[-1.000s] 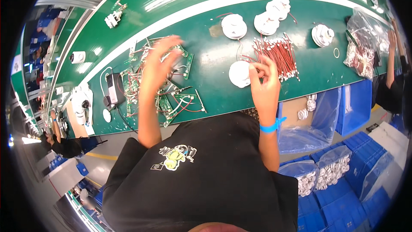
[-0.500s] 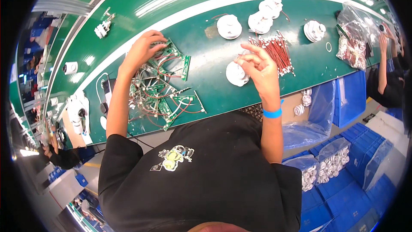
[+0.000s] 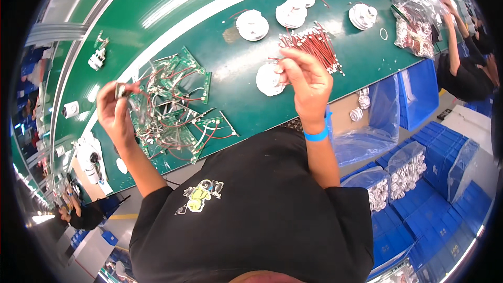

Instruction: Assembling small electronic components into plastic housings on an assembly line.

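Note:
My left hand (image 3: 116, 115) is raised at the left side of a tangled heap of green circuit boards (image 3: 178, 76) with red, white and black wires. Its thumb and fingers close on a small dark piece (image 3: 121, 91), smeared by motion, whose kind I cannot make out. My right hand (image 3: 309, 84), with a blue wristband, is over the bench beside a round white housing (image 3: 268, 81). Thumb and forefinger pinch together at the housing's right edge. A short red wire (image 3: 273, 59) shows by these fingertips; whether they grip it is unclear.
Beyond my right hand lies a pile of red wires with white connectors (image 3: 314, 47). More white housings (image 3: 252, 25) stand along the green bench (image 3: 230, 110). A clear bag of wires (image 3: 416, 31) sits at right, near another person's arm (image 3: 451, 42). Blue crates (image 3: 429, 178) stand below.
My left hand has drawn back from the far side of the board heap to its left, now with a small dark piece. My right hand stays by the white housing. The whole view has shifted.

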Demonstrator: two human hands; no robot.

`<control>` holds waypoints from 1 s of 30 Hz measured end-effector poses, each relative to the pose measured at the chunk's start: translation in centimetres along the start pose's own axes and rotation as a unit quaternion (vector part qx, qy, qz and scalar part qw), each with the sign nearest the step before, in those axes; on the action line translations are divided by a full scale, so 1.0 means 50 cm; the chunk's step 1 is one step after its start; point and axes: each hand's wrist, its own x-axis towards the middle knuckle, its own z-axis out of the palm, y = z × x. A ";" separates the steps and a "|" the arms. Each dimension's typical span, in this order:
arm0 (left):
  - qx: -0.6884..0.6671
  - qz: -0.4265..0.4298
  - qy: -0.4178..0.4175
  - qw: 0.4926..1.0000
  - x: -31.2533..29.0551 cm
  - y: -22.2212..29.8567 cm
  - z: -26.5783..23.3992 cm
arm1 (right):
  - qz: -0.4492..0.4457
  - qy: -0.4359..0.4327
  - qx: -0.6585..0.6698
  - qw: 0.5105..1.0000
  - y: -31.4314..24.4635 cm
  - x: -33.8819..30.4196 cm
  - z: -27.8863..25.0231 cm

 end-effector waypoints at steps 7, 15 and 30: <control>-0.149 -0.191 0.069 0.968 -0.056 -0.025 0.183 | -0.033 -0.048 0.042 0.997 -0.003 0.009 0.013; -0.157 -0.184 -0.030 0.970 -0.038 -0.017 0.298 | -0.106 -0.095 -0.085 0.986 0.013 0.006 -0.017; -0.227 -0.318 -0.053 0.919 -0.050 -0.010 0.362 | -0.175 -0.073 -0.285 0.940 -0.020 -0.020 0.025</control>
